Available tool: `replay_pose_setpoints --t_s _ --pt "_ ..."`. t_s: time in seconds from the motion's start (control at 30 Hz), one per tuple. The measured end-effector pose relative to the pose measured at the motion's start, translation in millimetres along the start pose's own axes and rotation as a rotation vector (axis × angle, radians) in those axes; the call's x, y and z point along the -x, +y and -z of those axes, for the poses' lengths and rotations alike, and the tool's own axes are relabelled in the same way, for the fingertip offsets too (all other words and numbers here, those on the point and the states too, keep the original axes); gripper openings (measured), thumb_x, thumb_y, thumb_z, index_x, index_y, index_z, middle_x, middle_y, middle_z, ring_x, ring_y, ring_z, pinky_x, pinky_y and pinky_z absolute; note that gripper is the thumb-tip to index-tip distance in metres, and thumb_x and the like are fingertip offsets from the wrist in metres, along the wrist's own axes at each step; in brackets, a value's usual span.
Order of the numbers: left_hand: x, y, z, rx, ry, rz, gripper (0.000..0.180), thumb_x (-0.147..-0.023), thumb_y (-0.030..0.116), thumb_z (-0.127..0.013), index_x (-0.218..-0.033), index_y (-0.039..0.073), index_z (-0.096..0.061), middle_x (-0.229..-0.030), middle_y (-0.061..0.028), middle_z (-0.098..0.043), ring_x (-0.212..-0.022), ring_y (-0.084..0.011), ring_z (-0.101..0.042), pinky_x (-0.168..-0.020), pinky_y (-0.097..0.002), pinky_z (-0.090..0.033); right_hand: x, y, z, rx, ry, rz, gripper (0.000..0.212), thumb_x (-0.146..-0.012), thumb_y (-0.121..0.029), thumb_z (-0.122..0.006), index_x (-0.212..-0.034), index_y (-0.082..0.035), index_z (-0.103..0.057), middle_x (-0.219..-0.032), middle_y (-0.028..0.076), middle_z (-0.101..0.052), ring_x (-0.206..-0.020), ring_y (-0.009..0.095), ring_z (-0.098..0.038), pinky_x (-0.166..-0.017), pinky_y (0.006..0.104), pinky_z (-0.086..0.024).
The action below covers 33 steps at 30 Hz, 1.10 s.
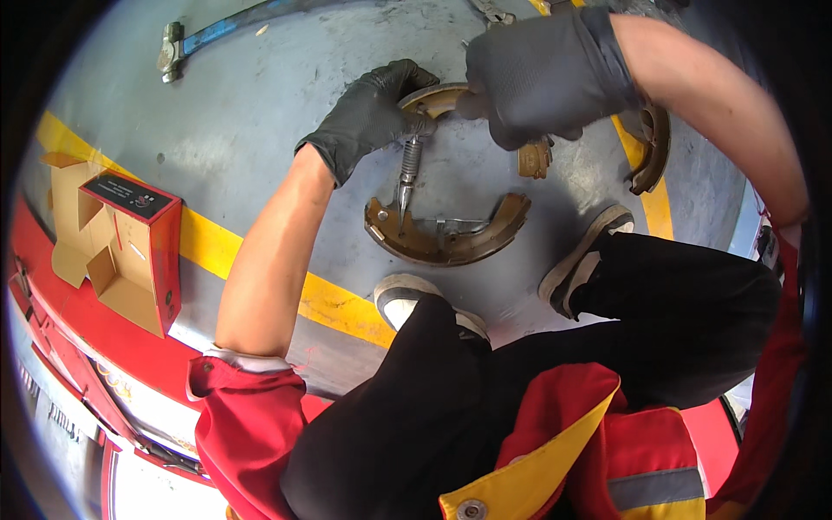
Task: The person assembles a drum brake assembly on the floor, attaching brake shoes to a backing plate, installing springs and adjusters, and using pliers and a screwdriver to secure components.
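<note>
My left hand (pixel 373 113), in a black glove, grips the left end of the upper curved brake shoe (pixel 431 98). My right hand (pixel 550 78), also black-gloved, is curled closed over that shoe's right part; whatever its fingers hold is hidden. A brown lined piece (pixel 535 161) shows just below the right hand, seemingly the shoe's other end. From beneath my left fingers, a coil spring on a metal rod (pixel 411 160) runs down to the left end of a lower brake shoe (pixel 451 250). This lower shoe lies on the floor, its curve toward my feet.
A blue-handled hammer (pixel 225 31) lies at the far left. An opened red and brown cardboard box (pixel 170 251) stands at left. Another brake shoe (pixel 656 152) lies at right. A metal tool (pixel 492 12) shows beyond my right hand. My shoes (pixel 406 293) are close to the lower brake shoe.
</note>
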<state>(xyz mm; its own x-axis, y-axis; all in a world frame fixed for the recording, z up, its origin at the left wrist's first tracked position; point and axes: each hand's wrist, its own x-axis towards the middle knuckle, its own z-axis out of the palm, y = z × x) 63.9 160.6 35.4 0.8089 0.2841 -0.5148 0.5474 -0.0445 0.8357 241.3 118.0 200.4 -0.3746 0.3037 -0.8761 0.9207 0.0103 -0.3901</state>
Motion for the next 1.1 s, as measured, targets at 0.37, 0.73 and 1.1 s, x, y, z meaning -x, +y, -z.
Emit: replay_pose_setpoints --t_s 0.37,0.73,1.1 --pt "-16.6 -13.1 17.0 -0.108 -0.162 -0.293 0.057 -0.073 0.012 -0.085 -0.126 0.006 -0.063 -0.116 -0.0148 -0.067 -0.11 -0.0316 -0.066 -0.095 -0.0397 -0.054 9.0 0.1 -11.5 -0.224 0.174 -0.122 0.024 -0.071 -0.012 -0.062 -0.082 0.009 -0.068 -0.07 0.028 -0.06 -0.066 0.04 -0.062 -0.067 0.046 -0.051" --pt "-7.8 -15.4 0.4 -0.278 0.047 -0.365 0.053 -0.073 0.004 -0.079 -0.124 0.005 -0.064 -0.119 -0.0184 -0.063 -0.114 -0.0383 -0.059 -0.101 -0.0422 -0.05 14.0 -0.4 -57.3 -0.163 0.496 0.224 0.012 -0.074 -0.009 -0.066 -0.072 0.002 -0.066 -0.084 0.025 -0.066 -0.075 0.041 -0.069 -0.067 0.0486 -0.057" --pt "-6.7 -11.7 -1.0 -0.344 0.064 -0.301 0.062 -0.071 0.007 -0.088 -0.127 0.012 -0.062 -0.121 -0.0102 -0.065 -0.111 -0.0317 -0.061 -0.098 -0.0393 -0.052 20.5 0.6 -67.8 -0.448 0.407 0.104 0.019 -0.081 -0.009 -0.062 -0.07 0.005 -0.061 -0.085 0.025 -0.065 -0.075 0.043 -0.068 -0.069 0.0491 -0.056"
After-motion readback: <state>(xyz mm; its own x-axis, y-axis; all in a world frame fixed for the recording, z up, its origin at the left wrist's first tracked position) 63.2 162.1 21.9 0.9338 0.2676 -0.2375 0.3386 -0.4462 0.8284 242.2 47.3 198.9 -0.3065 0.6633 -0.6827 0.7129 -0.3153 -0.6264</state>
